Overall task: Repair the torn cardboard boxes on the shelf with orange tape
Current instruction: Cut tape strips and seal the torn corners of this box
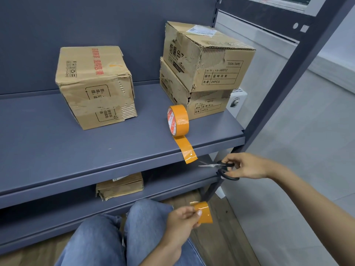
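- Fingers [192, 213] of left hand [182, 221]: pinched on cut orange strip [204, 213], held low.
- Right hand [245, 166]: scissors [221, 167] gripped.
- Tape roll [178, 120]: on shelf [96, 146], tail overhanging.
- Step judged: strip cut; pressing onto torn box [207, 54] is called for.

Left hand [184, 217] pinching low — right hand [244, 166] curled, arm outstretched.

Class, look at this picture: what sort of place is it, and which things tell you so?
Probably a storeroom or stockroom. A grey metal shelf holds worn cardboard boxes printed with item codes and "24PCS", and another flattened box lies on the shelf below. No home furniture is in view.
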Demonstrator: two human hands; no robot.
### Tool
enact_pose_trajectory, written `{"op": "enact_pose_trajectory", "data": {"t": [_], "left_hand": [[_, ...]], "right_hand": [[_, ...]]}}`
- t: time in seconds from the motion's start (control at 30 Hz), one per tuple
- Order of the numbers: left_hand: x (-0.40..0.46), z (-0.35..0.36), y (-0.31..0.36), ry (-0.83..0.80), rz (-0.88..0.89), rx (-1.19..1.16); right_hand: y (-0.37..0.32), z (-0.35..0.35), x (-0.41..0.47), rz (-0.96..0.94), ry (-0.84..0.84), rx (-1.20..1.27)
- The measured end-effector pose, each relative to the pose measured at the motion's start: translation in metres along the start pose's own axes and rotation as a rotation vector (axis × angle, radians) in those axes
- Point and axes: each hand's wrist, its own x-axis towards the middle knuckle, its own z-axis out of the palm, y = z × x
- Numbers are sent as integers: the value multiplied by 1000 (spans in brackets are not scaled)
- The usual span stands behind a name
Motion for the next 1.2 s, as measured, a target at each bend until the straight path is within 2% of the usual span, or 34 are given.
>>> {"op": "enact_pose_trajectory", "data": {"t": [0.27,0.47,0.8,0.9,0.97,1.03,1.1,1.2], "left_hand": [[-6,-6,42,6,290,20],[-7,-10,74,14,411,-9],[-9,-31,106,60,566,18],[-13,-36,111,64,625,74],[-15,-39,113,73,672,97],[-17,-44,116,81,711,107],[-19,-48,118,81,755,136],[-24,-53,122,122,833,176]], "right_hand": [[-14,-23,-14,-20,502,-94],[-28,-33,29,69,624,-218],[-43,-40,62,127,569,-122],[-43,-42,63,110,533,-182],[-50,-41,60,33,617,-205],[-71,-40,52,-72,702,-96],[-99,-39,44,-117,562,96],[-139,-36,42,-109,171,349]]}}
